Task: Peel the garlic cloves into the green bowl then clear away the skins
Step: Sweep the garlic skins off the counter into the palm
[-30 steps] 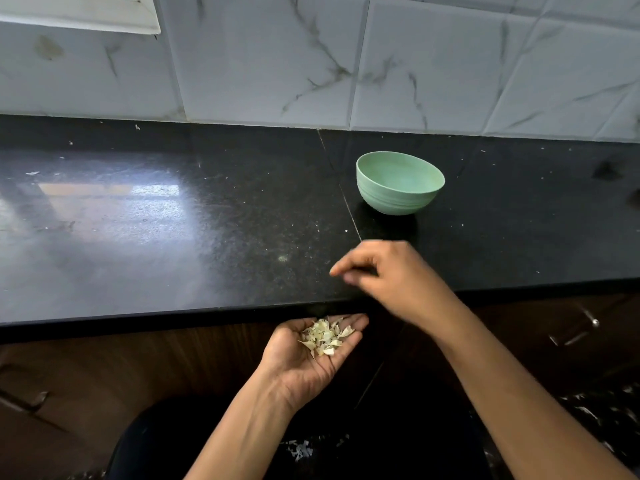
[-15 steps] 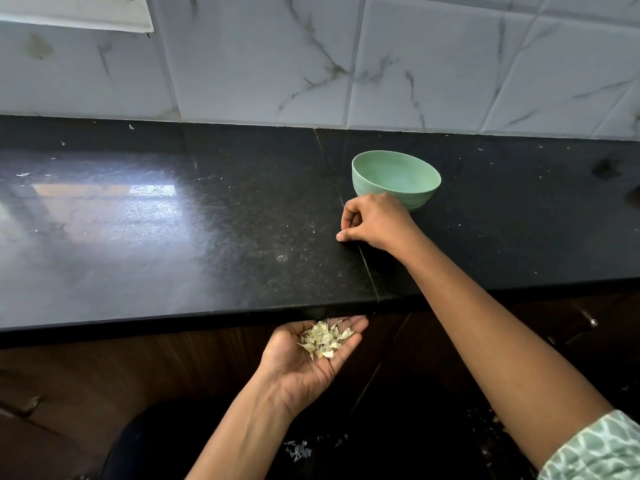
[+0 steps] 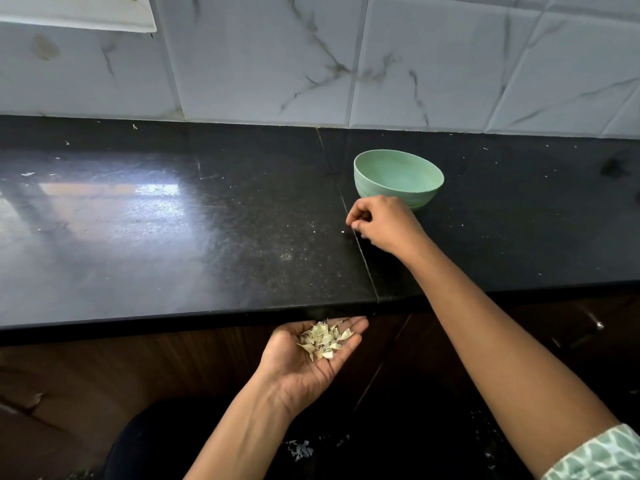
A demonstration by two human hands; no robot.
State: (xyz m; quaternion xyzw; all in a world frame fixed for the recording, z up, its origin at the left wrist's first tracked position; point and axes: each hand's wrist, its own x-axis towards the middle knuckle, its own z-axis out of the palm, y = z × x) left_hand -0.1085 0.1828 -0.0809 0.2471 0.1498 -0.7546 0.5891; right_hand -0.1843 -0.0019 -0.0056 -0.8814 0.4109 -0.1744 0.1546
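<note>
On the black counter [image 3: 207,237], at its seam [image 3: 367,268], my right hand [image 3: 384,223] has moved back from the front edge and now covers the green bowl's [image 3: 367,188] near base. Its fingertips are pinched together; I cannot tell whether they hold anything. A white fleck [image 3: 343,232] lies just left. Below the edge, my left hand [image 3: 311,368] stays flat, palm up, carrying the garlic skins [image 3: 325,339].

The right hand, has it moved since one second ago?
Yes. The right hand went from the front edge of the counter away toward the green bowl, and is now just before it.
</note>
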